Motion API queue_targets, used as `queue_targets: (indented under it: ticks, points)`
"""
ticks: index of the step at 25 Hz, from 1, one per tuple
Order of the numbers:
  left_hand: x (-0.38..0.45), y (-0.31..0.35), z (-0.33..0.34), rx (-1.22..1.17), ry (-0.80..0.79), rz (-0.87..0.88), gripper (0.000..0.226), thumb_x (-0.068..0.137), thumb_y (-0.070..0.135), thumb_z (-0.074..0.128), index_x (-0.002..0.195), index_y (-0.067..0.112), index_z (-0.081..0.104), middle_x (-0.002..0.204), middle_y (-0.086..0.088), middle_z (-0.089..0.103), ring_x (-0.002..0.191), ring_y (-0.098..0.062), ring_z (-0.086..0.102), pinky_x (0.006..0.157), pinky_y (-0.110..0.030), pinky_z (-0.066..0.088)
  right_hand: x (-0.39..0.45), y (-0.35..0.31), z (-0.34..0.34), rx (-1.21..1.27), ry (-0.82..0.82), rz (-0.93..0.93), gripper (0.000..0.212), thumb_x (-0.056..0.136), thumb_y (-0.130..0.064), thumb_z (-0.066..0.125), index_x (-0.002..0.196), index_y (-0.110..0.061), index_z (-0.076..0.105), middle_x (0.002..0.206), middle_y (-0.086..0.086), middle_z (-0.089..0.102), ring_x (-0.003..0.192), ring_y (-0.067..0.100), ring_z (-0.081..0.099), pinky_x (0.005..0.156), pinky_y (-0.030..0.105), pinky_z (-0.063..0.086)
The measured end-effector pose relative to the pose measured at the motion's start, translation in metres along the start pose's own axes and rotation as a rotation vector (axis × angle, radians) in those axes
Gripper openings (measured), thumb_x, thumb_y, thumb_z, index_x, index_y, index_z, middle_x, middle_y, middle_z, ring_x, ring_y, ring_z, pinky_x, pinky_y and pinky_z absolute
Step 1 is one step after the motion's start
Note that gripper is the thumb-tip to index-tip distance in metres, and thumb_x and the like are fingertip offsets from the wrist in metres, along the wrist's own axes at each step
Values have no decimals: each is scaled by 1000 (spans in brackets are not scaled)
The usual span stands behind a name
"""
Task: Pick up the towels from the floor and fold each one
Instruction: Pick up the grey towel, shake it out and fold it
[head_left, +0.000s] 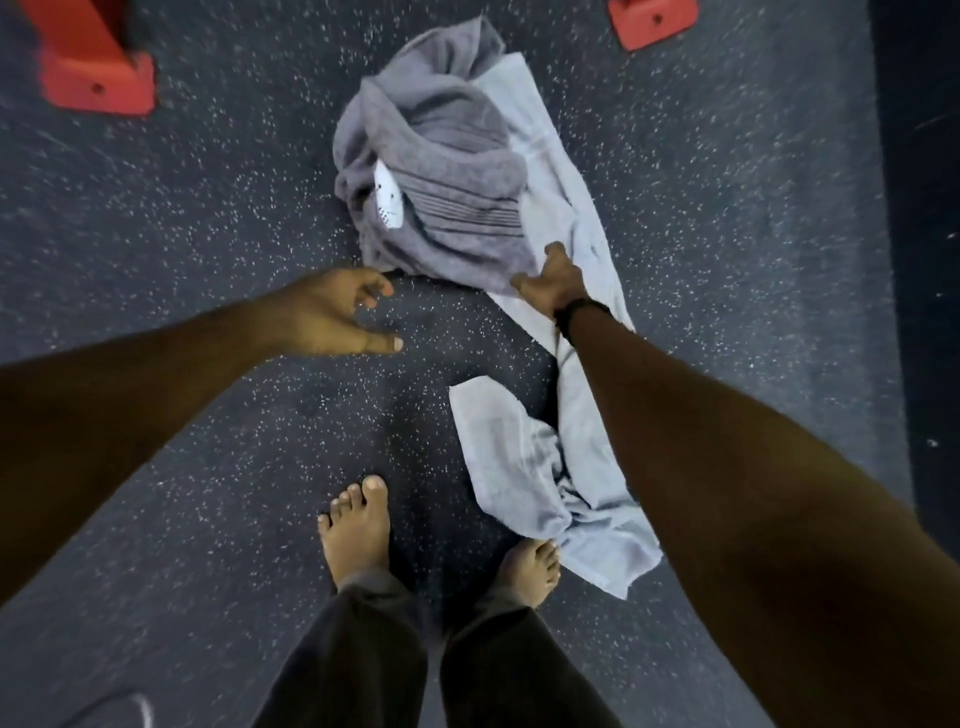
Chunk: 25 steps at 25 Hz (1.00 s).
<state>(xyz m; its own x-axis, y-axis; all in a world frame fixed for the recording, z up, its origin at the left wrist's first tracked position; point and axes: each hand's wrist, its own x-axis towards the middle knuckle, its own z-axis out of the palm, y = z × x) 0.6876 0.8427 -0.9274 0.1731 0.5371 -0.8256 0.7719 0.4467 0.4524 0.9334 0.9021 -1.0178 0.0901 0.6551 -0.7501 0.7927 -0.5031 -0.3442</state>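
With the right hand (553, 283) seemingly pinching the crumpled dark grey terry towel (441, 176) lying just beyond it on the floor, the empty, loosely spread left hand (337, 317) should grip its near edge.

Two towels are seen on the floor (182, 218): one grey towel (441, 171) and one pale blue towel (550, 457) partly beneath it. Two red blocks (93, 57) are counted beyond the grey towel. Two bare feet (358, 530) and two hands, left hand (332, 312) and right hand (553, 283), are shown.
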Motion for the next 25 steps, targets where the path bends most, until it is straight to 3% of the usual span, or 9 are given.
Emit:
queue_targets:
  ticks: [2,4,6,9,12,16,18,22,25]
  points:
    - [9,-8,1,7,8,-14,69,75,35,78,135,24,45,131,-3,53,112,-15,48,91,-28,39,13,-6,13,110,-20,61,55,88,-29,64,129,-4,36,132,15,51,120,29,52,96,37,47]
    - [11,-6,-2,2,3,-7,69,75,34,78,135,23,45,131,-2,52,113,-15,48,91,-27,39,19,-7,20,148,21,99,31,84,-27,68,103,-10,50,108,12,56,99,24,57,83,33,50]
    - [4,6,-9,-10,2,15,71,77,30,78,138,20,43,128,1,51,115,-16,48,93,-27,39,8,-7,13,101,139,66,15,83,-21,64,82,-15,50,93,8,50,83,20,49,73,30,45]
    - [-28,43,-34,27,47,73,64,78,27,77,134,17,46,124,0,54,116,-18,51,98,-28,42,-37,-24,-30,91,331,-106,13,86,-20,63,80,-12,55,82,8,52,76,21,47,67,31,41]
    - [-83,89,-69,14,82,171,58,80,21,76,130,14,48,124,0,55,114,-17,52,92,-14,42,-102,-53,-104,156,375,-362,17,87,-13,63,75,-5,54,71,7,51,67,19,42,60,29,31]
    - [-177,161,-125,69,177,225,70,76,29,79,135,13,46,134,-7,54,122,-22,52,105,-32,41,-198,-112,-221,203,348,-545,20,90,-11,54,75,-19,44,66,-7,44,63,13,41,61,32,38]
    - [-246,214,-163,116,249,278,70,76,31,78,135,12,46,135,-8,54,123,-22,52,104,-31,41,-262,-152,-296,109,377,-609,23,89,-8,52,76,-23,41,68,-4,49,64,15,46,61,30,40]
    - [-371,312,-230,144,397,385,71,76,27,79,135,7,46,135,-9,55,123,-21,53,103,-25,38,-376,-219,-432,-61,569,-696,7,88,-16,52,91,-21,56,90,10,64,94,34,57,76,41,48]
    - [-461,386,-277,204,531,480,66,76,28,79,132,9,50,130,-8,59,118,-19,56,96,-20,38,-477,-259,-529,-192,788,-703,20,89,-17,50,104,-21,64,99,12,68,104,36,53,87,41,39]
